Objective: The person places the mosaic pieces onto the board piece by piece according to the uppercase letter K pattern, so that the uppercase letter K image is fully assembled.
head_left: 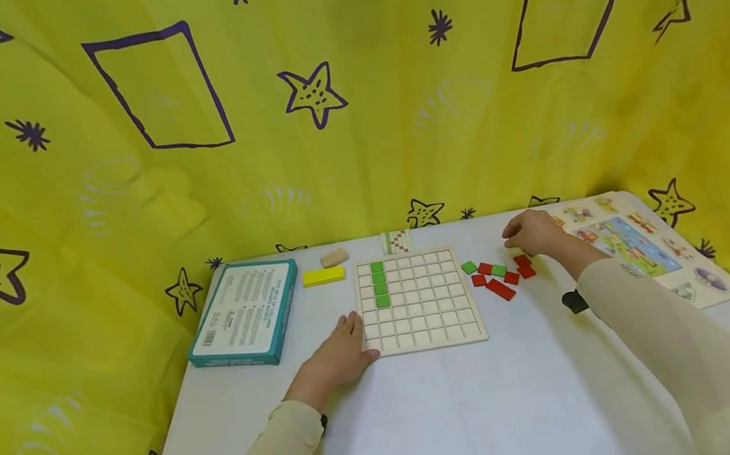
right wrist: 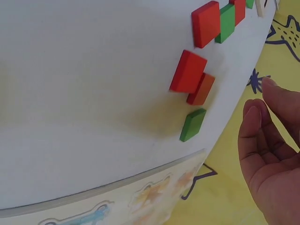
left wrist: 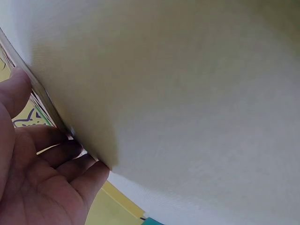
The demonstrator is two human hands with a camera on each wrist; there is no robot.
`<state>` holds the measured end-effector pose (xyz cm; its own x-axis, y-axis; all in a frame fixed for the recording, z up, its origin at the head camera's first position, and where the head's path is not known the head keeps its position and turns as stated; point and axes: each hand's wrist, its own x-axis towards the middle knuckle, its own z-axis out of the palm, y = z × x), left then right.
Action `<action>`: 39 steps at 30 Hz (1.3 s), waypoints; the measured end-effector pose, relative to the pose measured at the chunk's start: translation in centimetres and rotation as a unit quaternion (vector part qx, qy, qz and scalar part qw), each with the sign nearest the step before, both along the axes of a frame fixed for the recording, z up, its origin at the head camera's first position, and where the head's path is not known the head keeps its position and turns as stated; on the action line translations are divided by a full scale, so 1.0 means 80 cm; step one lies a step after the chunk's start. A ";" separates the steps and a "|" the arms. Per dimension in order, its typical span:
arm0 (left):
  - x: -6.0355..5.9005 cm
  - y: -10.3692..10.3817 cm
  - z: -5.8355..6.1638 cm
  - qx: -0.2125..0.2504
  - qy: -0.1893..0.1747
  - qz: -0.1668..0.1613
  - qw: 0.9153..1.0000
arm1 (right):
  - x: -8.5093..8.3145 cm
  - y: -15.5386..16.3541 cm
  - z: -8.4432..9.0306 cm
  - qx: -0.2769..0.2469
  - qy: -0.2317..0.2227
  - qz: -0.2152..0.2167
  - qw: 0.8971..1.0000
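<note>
Pale sleeves (head_left: 676, 352) reach over the white desk (head_left: 470, 419). The left hand (head_left: 337, 354) rests against the left side of a gridded board (head_left: 439, 321), its fingers extended along the edge and its thumb at the near corner. The right hand (head_left: 534, 233) hangs raised on the far right, fingers loosely bent, thumb tip slightly apart from the fingertips. Four green tiles (head_left: 380, 289) fill the top cells of the board's second column. Loose red tiles (head_left: 501, 289) and loose green tiles (head_left: 469, 267) lie between the board and a picture puzzle (head_left: 692, 257). Beyond the board is a patterned card (head_left: 397, 241); to its left, a yellow block (head_left: 323, 276), a wooden block (head_left: 335, 257) and a teal box (head_left: 245, 312). Yellow curtain (head_left: 379, 136) hangs behind.
</note>
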<state>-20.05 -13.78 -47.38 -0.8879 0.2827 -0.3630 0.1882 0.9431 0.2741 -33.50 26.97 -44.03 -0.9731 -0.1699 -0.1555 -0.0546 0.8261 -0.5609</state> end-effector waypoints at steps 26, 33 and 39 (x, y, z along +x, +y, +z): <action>0.000 0.000 -0.002 -0.007 0.011 -0.011 1.000 | -0.001 0.041 -0.034 0.070 0.021 -0.008 0.997; 0.001 -0.001 -0.002 -0.007 0.016 -0.013 1.000 | -0.003 0.042 -0.041 0.072 0.024 -0.016 0.997; 0.002 0.000 -0.002 -0.009 0.012 -0.011 1.000 | -0.004 0.043 -0.042 0.079 0.023 -0.020 0.996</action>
<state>-19.92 -13.75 -47.54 -0.8902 0.2953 -0.3470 0.2150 0.9436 0.2516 -33.81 30.38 -47.39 -0.9855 -0.1071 -0.1316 -0.0423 0.9063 -0.4206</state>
